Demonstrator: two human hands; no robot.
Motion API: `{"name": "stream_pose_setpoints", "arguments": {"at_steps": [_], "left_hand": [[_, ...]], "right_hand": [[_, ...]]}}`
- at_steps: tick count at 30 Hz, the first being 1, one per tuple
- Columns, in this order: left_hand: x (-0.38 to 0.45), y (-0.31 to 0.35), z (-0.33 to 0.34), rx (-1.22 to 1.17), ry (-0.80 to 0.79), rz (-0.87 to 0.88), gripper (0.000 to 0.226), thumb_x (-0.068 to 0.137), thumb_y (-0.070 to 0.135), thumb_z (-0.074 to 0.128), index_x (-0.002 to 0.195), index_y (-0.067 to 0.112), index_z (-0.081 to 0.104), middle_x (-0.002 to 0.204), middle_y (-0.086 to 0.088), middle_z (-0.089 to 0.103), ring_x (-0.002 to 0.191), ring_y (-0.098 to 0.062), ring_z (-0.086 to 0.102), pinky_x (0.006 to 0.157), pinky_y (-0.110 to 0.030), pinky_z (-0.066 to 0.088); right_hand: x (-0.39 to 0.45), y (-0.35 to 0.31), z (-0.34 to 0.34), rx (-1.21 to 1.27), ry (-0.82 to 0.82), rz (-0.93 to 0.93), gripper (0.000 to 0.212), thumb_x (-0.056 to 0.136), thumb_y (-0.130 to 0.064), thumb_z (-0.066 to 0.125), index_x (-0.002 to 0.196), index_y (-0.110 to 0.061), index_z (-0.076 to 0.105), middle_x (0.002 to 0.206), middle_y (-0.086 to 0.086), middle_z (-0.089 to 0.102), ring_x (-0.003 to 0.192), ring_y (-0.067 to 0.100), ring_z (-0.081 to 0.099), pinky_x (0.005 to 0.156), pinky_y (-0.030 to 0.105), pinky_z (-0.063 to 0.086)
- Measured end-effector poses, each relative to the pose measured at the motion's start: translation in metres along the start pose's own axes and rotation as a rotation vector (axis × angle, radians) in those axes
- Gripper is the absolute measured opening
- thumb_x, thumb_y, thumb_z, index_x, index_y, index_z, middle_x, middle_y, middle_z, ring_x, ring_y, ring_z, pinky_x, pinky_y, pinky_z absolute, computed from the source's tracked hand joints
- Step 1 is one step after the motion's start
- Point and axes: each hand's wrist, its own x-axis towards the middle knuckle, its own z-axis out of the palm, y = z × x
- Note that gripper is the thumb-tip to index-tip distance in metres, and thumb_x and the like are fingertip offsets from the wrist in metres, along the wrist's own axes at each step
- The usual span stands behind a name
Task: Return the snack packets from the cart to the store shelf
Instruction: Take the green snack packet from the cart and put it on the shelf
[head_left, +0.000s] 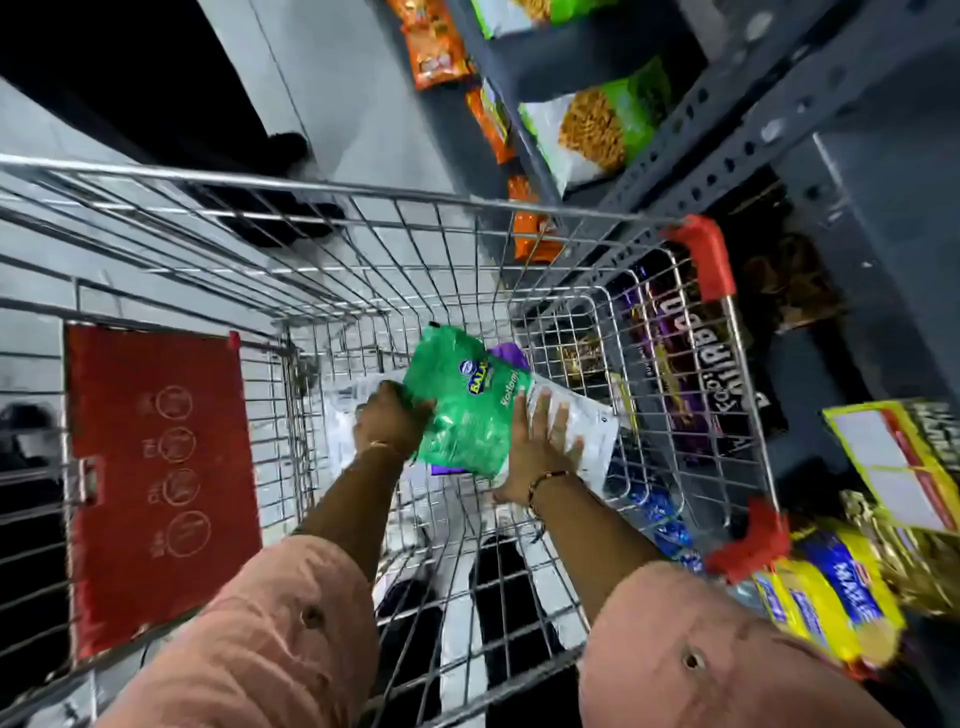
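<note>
Deep inside the wire cart (363, 249) lies a green snack packet (465, 405) on top of a white packet (587, 426) and a purple one (506, 353). My left hand (392, 421) grips the green packet's left edge. My right hand (540, 441) is pressed against its right side, fingers spread over the white packet. Both arms reach down into the cart in pink sleeves. The grey store shelf (727, 130) stands to the right of the cart.
Green and orange snack bags (597, 130) fill the upper shelves. Dark purple packs (691, 364) and yellow-blue packs (826, 597) sit on the lower shelves beside the cart's right wall. A red child-seat flap (156, 467) hangs at the cart's left. Grey floor lies beyond the cart.
</note>
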Motion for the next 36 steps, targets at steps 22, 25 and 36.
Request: {"name": "stream_pose_setpoints", "arguments": {"at_steps": [22,25,36], "left_hand": [[-0.028,0.114,-0.081,-0.498,-0.634,-0.008,0.023,0.075,0.030,0.073,0.088,0.016,0.060,0.088,-0.003,0.067,0.072,-0.011,0.068,0.071,-0.025,0.054],[-0.044,0.114,-0.074,-0.248,-0.549,0.129,0.053,0.078,0.004,0.072,0.125,0.011,0.048,0.125,-0.013,0.058,0.103,-0.022,0.057,0.076,-0.023,0.049],[-0.166,0.139,-0.116,-0.788,-0.590,0.615,0.085,0.046,0.027,0.091,0.118,0.002,0.053,0.086,0.002,0.077,0.077,-0.012,0.072,0.064,-0.022,0.057]], "right_hand": [[-0.012,0.061,-0.084,0.511,0.476,0.044,0.067,0.074,-0.024,0.079,0.132,-0.034,0.046,0.113,0.015,0.070,0.104,0.036,0.064,0.086,0.042,0.055],[-0.006,0.078,-0.086,0.788,0.338,-0.092,0.079,0.059,-0.027,0.086,0.130,-0.025,0.051,0.122,0.010,0.067,0.113,0.030,0.061,0.099,0.049,0.050],[-0.165,0.078,-0.165,1.143,0.205,-0.443,0.083,0.064,-0.029,0.085,0.133,-0.001,0.049,0.130,0.010,0.059,0.109,0.011,0.061,0.093,0.020,0.052]]}}
